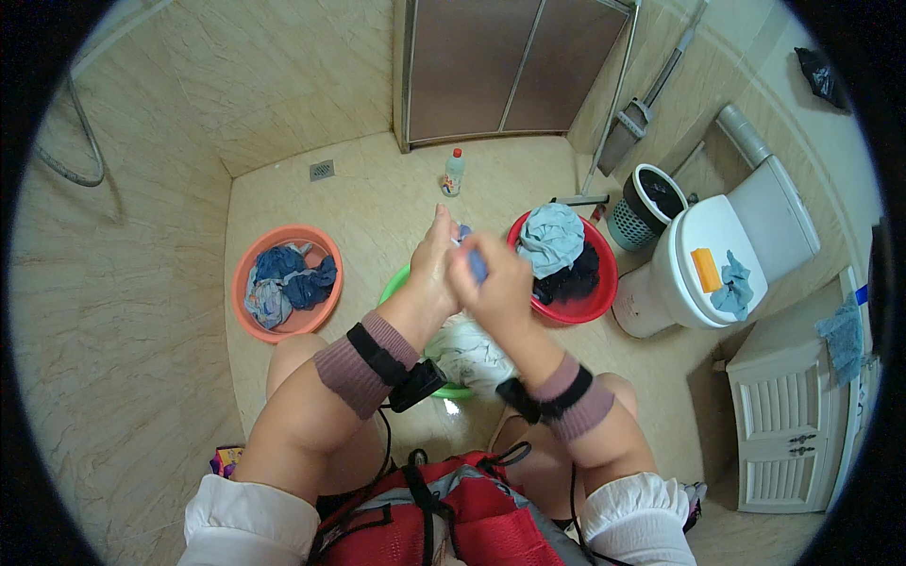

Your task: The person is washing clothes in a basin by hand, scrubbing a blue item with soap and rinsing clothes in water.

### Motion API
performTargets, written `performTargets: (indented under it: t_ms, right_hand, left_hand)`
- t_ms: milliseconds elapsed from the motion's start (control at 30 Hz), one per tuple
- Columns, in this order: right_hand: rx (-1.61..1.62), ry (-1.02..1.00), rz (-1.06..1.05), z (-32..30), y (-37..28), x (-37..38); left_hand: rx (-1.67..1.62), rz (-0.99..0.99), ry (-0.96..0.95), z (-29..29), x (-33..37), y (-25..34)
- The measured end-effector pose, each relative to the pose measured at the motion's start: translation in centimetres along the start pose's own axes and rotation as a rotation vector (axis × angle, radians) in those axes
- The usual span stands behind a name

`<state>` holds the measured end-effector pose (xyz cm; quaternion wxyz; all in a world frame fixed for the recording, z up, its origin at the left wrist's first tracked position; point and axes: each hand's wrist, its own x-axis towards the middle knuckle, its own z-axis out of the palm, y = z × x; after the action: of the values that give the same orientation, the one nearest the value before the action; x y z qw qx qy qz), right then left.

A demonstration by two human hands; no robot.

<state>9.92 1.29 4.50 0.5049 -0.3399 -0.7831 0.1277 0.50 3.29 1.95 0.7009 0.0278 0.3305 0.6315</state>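
I see right hand clenched round blurred blue thing, can't tell left hand's grip; probably light, slippery if wet, hold mid-body

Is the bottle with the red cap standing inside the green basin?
No, the bottle stands on the floor, beyond the green basin.

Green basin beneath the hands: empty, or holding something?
Holding something: crumpled pale cloth lies in the green basin. How full, I cannot tell; the forearms hide part.
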Motion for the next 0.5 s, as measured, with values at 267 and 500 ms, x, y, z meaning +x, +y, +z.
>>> performTargets:
  t_ms: [267, 500]
  right_hand:
    - [0.038, -0.02, -0.021, 0.1, -2.5, -0.4]
    - [0.088, -0.124, 0.463, -1.4, 7.3, 1.6]
  left_hand:
    - [0.14, 0.063, -0.167, -2.0, 1.3, 1.3]
    - [0.263, 0.226, -0.187, 1.0, -0.8, 1.3]
